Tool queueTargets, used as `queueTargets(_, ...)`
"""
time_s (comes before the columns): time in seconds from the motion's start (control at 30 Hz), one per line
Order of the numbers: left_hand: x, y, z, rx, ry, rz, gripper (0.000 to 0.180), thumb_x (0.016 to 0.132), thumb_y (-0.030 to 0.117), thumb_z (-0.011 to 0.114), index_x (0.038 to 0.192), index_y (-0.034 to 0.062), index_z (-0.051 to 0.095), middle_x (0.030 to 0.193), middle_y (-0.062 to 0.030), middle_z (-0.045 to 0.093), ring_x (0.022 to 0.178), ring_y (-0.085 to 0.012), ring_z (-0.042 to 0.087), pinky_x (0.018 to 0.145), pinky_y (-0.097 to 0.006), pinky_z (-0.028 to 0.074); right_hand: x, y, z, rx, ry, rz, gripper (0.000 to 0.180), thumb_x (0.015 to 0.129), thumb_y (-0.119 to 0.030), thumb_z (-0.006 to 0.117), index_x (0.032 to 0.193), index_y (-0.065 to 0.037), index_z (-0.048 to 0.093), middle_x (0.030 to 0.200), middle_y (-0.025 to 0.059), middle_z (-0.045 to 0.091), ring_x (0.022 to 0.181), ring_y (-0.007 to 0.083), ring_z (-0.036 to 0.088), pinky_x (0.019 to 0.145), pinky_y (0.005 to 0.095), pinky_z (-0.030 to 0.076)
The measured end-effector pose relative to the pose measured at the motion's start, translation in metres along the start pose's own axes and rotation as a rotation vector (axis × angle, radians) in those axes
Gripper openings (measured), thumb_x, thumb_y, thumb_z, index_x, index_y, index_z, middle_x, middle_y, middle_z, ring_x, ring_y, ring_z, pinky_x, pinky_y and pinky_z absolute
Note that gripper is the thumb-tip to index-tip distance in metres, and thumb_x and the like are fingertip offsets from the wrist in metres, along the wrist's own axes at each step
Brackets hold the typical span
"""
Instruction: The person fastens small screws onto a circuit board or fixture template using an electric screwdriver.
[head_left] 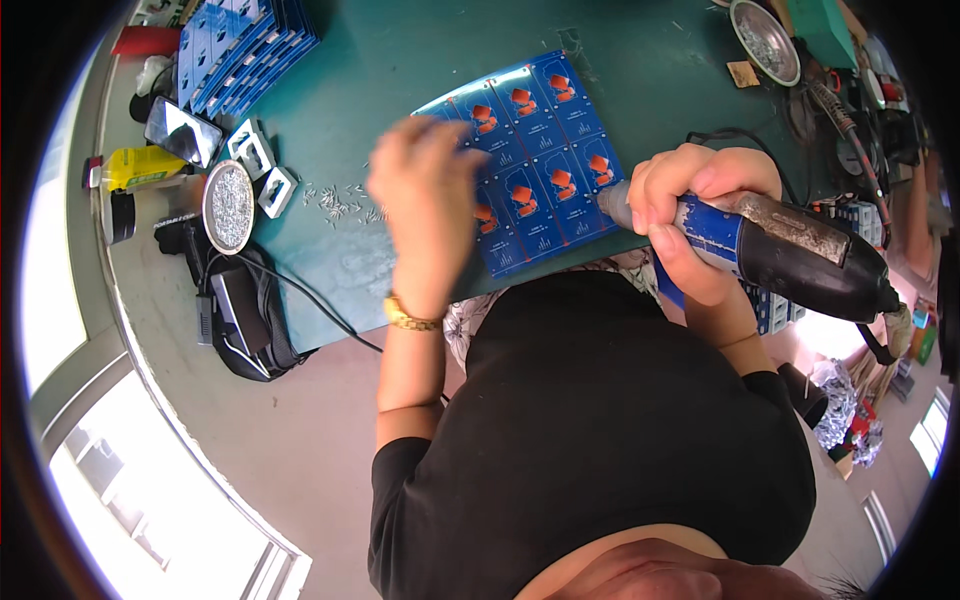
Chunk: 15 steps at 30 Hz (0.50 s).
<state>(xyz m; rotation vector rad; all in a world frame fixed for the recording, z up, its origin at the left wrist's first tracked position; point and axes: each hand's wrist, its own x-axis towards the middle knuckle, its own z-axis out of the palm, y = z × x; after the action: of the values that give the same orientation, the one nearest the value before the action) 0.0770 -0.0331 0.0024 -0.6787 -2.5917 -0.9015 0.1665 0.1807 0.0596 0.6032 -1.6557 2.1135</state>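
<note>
A blue panel of joined circuit boards (pixel 541 205) with orange-red patches lies at a slant on the green table in front of me. My right hand (pixel 700 215) is wrapped round an electric screwdriver (pixel 795 245), blue and black with worn patches. Its grey nose reaches the panel's right edge; the tip itself is too small to make out. Over the panel's left edge is my left hand (pixel 425 190), its fingers bent and smeared by motion, so whether they hold anything is unclear. Beside it, small silver pieces like screws (pixel 335 203) lie scattered.
A round metal dish of small silver pieces (pixel 229 207) stands at left by white plastic blocks (pixel 262 160), a phone (pixel 183 131) and a yellow bottle (pixel 145 168). Stacked blue panels (pixel 240 55) rise at far left. Another metal dish (pixel 764 42) sits far right. A black cable (pixel 320 300) crosses the near-left edge.
</note>
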Motion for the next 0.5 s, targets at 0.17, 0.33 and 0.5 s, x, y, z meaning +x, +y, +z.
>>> queueTargets(0.17, -0.004, -0.059, -0.027, 0.356, -0.021, -0.355, 0.024, 0.075, 0.02, 0.076, 0.095, 0.0099, 0.07, 0.102, -0.0085, 0.061, 0.102, -0.0307, 0.054, 0.084, -0.046, 0.042, 0.01, 0.006, 0.008, -0.142, -0.085, 0.046, 0.043, 0.073, 0.016, 0.062, 0.104, -0.007, 0.041, 0.079, 0.009, 0.057, 0.068, 0.0134, 0.055, 0.059, 0.0268, 0.047)
queueTargets(0.33, -0.003, -0.07, -0.028, 0.308, -0.097, -0.376, 0.013, 0.073, 0.022, 0.077, 0.08, 0.0107, 0.073, 0.099, -0.0063, 0.06, 0.104, -0.0315, 0.051, 0.093, -0.053, 0.035, 0.015, 0.011, 0.012, -0.084, -0.109, 0.066, 0.046, 0.072, 0.016, 0.062, 0.105, -0.007, 0.04, 0.082, 0.0113, 0.055, 0.069, 0.0155, 0.055, 0.057, 0.0258, 0.047)
queueTargets(0.5, -0.007, -0.066, -0.029, 0.415, -0.09, -0.305, 0.011, 0.076, 0.02, 0.075, 0.081, 0.0103, 0.072, 0.098, -0.0062, 0.06, 0.102, -0.0313, 0.051, 0.092, -0.051, 0.035, 0.02, 0.011, 0.009, -0.049, -0.175, 0.049, 0.048, 0.068, 0.015, 0.063, 0.105, -0.007, 0.043, 0.077, 0.0111, 0.056, 0.064, 0.0171, 0.056, 0.053, 0.0277, 0.047)
